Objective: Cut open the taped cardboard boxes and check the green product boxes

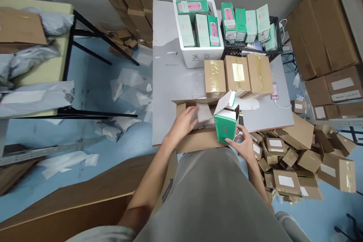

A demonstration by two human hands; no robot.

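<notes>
My right hand (243, 143) grips a small green carton (226, 127) by its lower right side, thumb on the front. The carton stands tilted, its white top flap raised. To the left, my left hand (183, 123) has its thumb and fingers around the edge of a whitish, translucent wrapped packet (204, 112), somewhat blurred. The packet is over an open brown cardboard box (198, 141) at the table's front edge; more pale wrapping shows inside. Behind the green carton, a dark tool with a yellow part (241, 118) is partly hidden.
Three taped brown boxes (214, 77) stand on the grey table (166, 79). Behind them are a white foam bin (195, 58) and a black crate (273, 53) of green cartons. A phone (274, 90) lies right. Discarded boxes (286, 181) cover the floor at right.
</notes>
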